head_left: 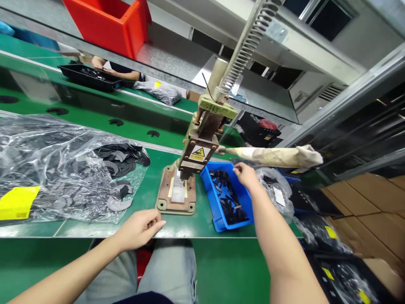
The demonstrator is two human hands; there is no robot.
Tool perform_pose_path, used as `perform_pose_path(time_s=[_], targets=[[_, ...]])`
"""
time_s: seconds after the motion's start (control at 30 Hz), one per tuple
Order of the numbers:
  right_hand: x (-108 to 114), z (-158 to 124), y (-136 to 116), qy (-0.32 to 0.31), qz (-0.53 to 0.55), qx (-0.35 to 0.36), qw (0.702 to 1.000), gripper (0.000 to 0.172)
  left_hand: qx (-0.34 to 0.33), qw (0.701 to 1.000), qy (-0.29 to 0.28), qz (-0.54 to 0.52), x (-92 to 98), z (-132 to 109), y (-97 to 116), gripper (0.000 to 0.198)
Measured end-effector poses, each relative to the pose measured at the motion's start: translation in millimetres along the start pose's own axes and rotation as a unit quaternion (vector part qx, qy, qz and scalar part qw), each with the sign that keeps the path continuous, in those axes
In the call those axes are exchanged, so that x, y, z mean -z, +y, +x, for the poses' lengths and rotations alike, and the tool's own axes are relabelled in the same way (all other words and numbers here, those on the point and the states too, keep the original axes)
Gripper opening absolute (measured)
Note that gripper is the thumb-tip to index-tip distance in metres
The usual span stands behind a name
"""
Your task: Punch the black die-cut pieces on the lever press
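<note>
My left hand (139, 228) rests at the near edge of the green bench, fingers curled together in a pinch; what it holds, if anything, is too small to make out. My right hand (247, 174) hovers over the far end of a blue bin (218, 215) of small black parts, fingertips pinched together. Between the hands stands a manual lever press (198, 145) on a rusty base plate (164, 198), with a cloth-wrapped handle (278, 155) sticking out to the right just above my right hand.
A clear plastic bag (57, 169) of dark curved parts with a yellow label lies at left. Beyond the press runs a green conveyor belt (95, 114) carrying single black pieces. Another person's hands work at a black tray (88, 76). A red bin (110, 23) sits on the shelf above.
</note>
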State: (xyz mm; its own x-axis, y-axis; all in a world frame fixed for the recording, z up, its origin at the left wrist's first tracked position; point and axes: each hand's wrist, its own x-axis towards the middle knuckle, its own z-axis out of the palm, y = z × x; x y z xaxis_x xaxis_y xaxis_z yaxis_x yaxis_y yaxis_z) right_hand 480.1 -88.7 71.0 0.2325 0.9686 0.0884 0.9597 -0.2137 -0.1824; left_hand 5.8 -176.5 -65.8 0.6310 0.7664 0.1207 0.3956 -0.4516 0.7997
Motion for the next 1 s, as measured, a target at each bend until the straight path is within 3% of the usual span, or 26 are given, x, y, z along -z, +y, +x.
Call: perform_pose_path(time_s=[0.1,0.17,0.27,0.37,0.47,0.53,0.73,0.83,0.9,1.0], targets=[[-17.5,-39.5,10.4,-0.116,-0.008,0.017,0.993,0.044,0.002,1.0,-0.007,0.0,-0.2,0.3,4.0,0.033],[-26.3,-64.7,10.1,-0.176,-0.016,0.037,0.984,0.061,0.001,1.0,-0.014,0.006,-0.5,0.3,6.2,0.032],[-38.5,-94.3,-1.7,-0.218,-0.037,0.063,0.973,0.084,-0.004,0.999,-0.019,0.025,-0.9,-0.1,7.5,0.031],[-49.4,-110.5,-19.2,-0.226,-0.047,0.078,0.97,0.063,-0.005,0.999,-0.016,0.036,-1.4,-0.9,7.1,0.031],[-54.4,-115.5,-30.6,-0.212,-0.038,0.073,0.974,0.03,-0.005,0.999,-0.012,0.04,-1.8,-1.8,6.8,0.03],[-53.1,-115.5,-32.0,-0.194,-0.023,0.059,0.979,0.021,-0.005,0.999,-0.011,0.041,-1.8,-2.1,7.0,0.03],[-31.2,-118.0,-20.3,-0.081,0.1,0.045,0.991,0.039,0.018,1.0,-0.011,0.009,-0.2,-2.5,5.1,0.032],[-19.7,-129.2,-25.3,-0.002,0.19,0.035,0.981,0.051,0.033,0.998,0.021,-0.039,1.9,-2.0,8.7,0.034],[-19.4,-143.0,-41.4,0.036,0.261,0.03,0.964,0.059,0.034,0.995,0.057,-0.077,2.9,-0.6,19.6,0.033],[-35.9,-170.3,-87.2,0.051,0.364,0.036,0.929,0.071,0.013,0.988,0.084,-0.131,1.2,5.1,50.4,0.023]])
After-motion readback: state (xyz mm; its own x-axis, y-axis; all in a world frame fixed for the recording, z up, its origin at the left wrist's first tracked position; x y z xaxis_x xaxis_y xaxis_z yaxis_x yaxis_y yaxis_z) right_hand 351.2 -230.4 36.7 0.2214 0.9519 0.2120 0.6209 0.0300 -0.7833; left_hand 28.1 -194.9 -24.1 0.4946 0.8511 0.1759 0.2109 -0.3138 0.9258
